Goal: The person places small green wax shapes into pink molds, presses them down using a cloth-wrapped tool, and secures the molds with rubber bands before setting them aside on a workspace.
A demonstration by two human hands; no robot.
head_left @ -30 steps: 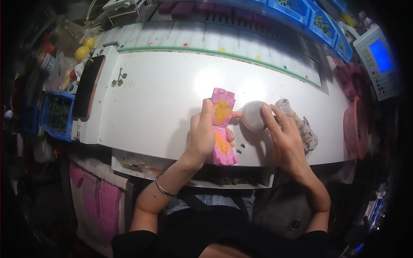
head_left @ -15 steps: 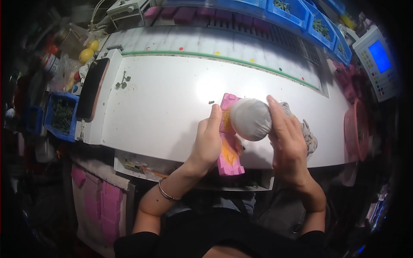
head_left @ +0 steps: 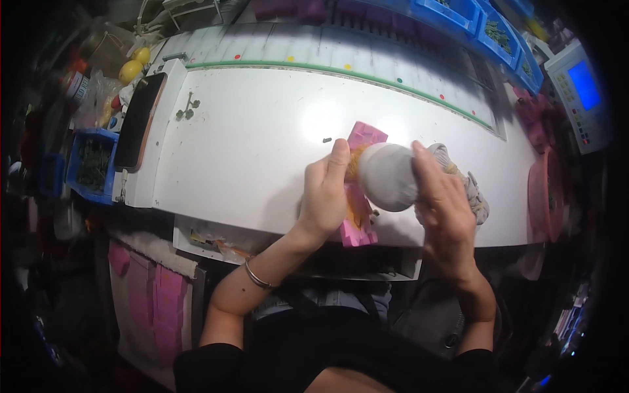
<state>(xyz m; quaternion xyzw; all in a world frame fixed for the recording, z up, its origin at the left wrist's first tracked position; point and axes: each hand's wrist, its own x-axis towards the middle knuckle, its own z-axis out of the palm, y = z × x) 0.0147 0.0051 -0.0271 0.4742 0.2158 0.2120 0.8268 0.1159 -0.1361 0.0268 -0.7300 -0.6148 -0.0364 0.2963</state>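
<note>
My left hand (head_left: 324,193) holds a pink mould (head_left: 360,230), its thumb raised along the near side. This long notched block has yellow-orange stains in its middle, and it tilts over the white table. In my right hand (head_left: 449,213) is a round grey cloth pouch (head_left: 390,178), packed tight and smooth like a ball. The pouch sits right against the mould's stained part and hides some of it. Gathered grey cloth (head_left: 477,200) shows beyond the right hand's far side. Fingers under the mould and behind the pouch are partly hidden.
A white worktable (head_left: 249,144) carries a small green part (head_left: 189,108) and a dark crumb (head_left: 327,139). A phone (head_left: 139,121) stands at left by a blue bin (head_left: 94,164). At right are a pink basket (head_left: 547,196) and a control panel (head_left: 582,92). Blue trays (head_left: 452,14) line the back.
The whole view has shifted a little. The mould has moved slightly right and tilts differently, and the pouch has moved slightly right against it. Both hands keep their holds.
</note>
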